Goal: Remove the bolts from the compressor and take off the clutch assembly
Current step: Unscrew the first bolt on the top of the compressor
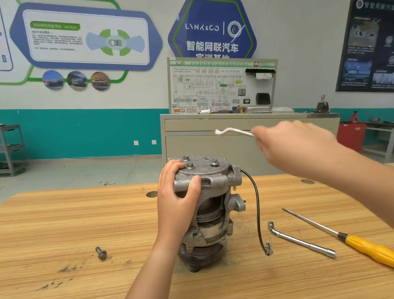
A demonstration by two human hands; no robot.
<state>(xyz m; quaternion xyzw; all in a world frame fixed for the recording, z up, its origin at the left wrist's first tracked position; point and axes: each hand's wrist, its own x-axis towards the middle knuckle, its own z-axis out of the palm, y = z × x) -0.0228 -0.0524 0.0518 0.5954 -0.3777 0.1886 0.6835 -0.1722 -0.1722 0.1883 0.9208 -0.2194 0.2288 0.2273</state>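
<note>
The left hand (179, 198) grips the compressor's (209, 196) left side and top rim, leaving its three top bolts (190, 166) open from above and from the right, where the right hand (293, 145) holds a spanner (232, 132) in the air. On the table (55, 233) right of it a hanging black cable (258, 210), a bent socket wrench (299, 240) and a screwdriver (366, 246) bar the way; left of it lies only one loose bolt (101, 253).
</note>
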